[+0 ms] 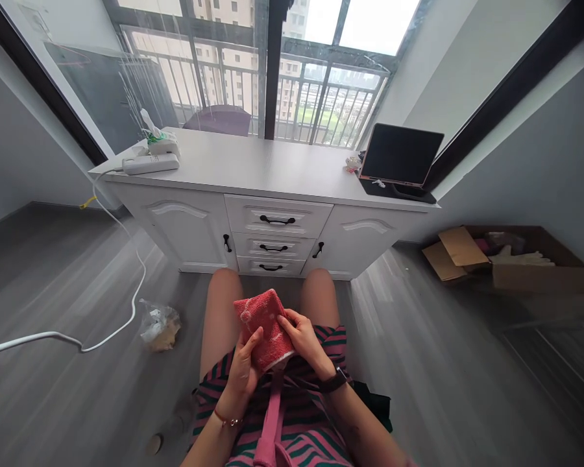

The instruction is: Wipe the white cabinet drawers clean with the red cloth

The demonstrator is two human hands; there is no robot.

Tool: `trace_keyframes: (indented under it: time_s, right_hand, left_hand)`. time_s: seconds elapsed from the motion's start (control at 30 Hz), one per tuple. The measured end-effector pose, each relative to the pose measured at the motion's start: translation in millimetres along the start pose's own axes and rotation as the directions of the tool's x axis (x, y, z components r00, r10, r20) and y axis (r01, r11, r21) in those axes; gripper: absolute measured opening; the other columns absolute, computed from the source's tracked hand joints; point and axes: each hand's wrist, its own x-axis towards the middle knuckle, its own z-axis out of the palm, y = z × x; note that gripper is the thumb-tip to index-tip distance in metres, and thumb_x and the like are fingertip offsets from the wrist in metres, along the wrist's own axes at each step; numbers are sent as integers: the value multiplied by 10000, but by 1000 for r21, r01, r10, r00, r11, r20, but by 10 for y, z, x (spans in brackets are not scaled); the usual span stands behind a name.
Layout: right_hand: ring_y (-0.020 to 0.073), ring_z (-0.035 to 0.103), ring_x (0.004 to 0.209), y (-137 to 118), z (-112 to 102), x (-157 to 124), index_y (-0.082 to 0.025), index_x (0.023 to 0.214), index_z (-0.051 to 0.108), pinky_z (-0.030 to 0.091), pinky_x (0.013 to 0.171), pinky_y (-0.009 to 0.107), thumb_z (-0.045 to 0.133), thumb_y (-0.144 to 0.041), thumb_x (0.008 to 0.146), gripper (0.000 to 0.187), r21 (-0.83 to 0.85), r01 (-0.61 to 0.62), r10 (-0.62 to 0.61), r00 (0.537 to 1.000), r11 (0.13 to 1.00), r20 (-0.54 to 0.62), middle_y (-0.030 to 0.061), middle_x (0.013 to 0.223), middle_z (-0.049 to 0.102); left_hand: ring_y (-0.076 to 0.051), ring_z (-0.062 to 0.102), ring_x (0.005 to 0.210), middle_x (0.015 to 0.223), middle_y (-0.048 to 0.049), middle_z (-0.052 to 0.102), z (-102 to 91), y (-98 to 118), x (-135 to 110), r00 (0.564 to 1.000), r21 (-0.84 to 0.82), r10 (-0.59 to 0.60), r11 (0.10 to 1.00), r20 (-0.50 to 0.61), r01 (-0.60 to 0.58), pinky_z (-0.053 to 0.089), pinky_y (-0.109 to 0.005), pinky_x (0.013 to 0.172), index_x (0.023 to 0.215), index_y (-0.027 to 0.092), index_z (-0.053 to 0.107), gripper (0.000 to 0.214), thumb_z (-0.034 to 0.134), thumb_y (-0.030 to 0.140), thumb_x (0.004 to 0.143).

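A red fuzzy cloth cover (pixel 263 324) sits over the top end of a pink handle (pixel 272 415) that runs down across my striped lap. My left hand (pixel 243 370) grips the cover's lower left edge, thumb pressed on the fabric. From the other side my right hand (pixel 304 340) pinches its right edge with curled fingers. A dark watch is on my right wrist and a thin bracelet on my left. I am seated with bare knees pointing at a cabinet.
A white cabinet with drawers (pixel 272 224) stands ahead, bearing a tablet (pixel 401 155), a power strip (pixel 150 163) and a tissue pack. A white cable (pixel 126 311) and a crumpled plastic bag (pixel 158 324) lie on the grey floor at left. An open cardboard box (pixel 525 259) sits right.
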Motion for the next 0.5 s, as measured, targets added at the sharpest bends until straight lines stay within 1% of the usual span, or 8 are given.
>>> trace_keyframes:
  time_s: [0.1, 0.2, 0.27, 0.33, 0.43, 0.5]
  right_hand:
    - [168, 586, 798, -37, -9, -24, -172, 977, 714, 443, 720, 256, 570, -500, 885, 371, 64, -9, 6, 999, 998, 41, 16, 887, 692]
    - [143, 545, 724, -53, -14, -31, -165, 952, 717, 416, 652, 237, 582, -535, 874, 401, 144, -54, 39, 994, 988, 101, 6, 837, 667]
    - [133, 526, 694, -52, -13, -20, -160, 944, 716, 403, 632, 234, 587, -553, 867, 421, 186, -84, 61, 990, 979, 128, 3, 808, 655]
    - [135, 526, 688, -40, -9, 2, -158, 948, 715, 406, 635, 239, 584, -575, 860, 446, 204, -103, 76, 988, 974, 135, 5, 798, 655]
    - [164, 567, 764, 18, -8, 61, -171, 940, 722, 442, 699, 264, 561, -622, 852, 487, 192, -83, 70, 995, 978, 72, 24, 846, 677]
    - [179, 591, 778, 105, -27, 131, -181, 949, 724, 461, 698, 277, 527, -661, 848, 529, 198, -94, 95, 996, 976, 6, 36, 827, 681]
  left_hand:
    - [-241, 721, 976, 995, -68, 781, 1, 33, 16, 997, -18, -73, 997, -39, 72, 534, -395, 983, 1290, 147, 602, 459, 654, 105, 836]
    - [-259, 714, 999, 970, -98, 782, 10, 49, 33, 981, -43, -193, 980, -17, 192, 534, -416, 981, 1263, 98, 610, 388, 614, 154, 879]
    - [-267, 708, 1014, 980, -114, 778, 25, 43, 52, 977, -58, -215, 975, -10, 214, 536, -421, 977, 1261, 83, 607, 387, 612, 172, 884]
    - [-269, 705, 1022, 989, -120, 776, 44, 29, 78, 980, -76, -197, 978, -23, 195, 536, -418, 977, 1288, 78, 588, 414, 612, 177, 886]
    - [-266, 705, 1020, 1008, -110, 774, 54, 18, 130, 978, -102, -203, 975, -46, 197, 518, -431, 1000, 1372, 103, 522, 484, 596, 190, 901]
    - [-269, 703, 1022, 1045, -111, 764, 32, 25, 173, 973, -122, -230, 967, -30, 225, 494, -445, 1027, 1426, 133, 471, 530, 581, 203, 912]
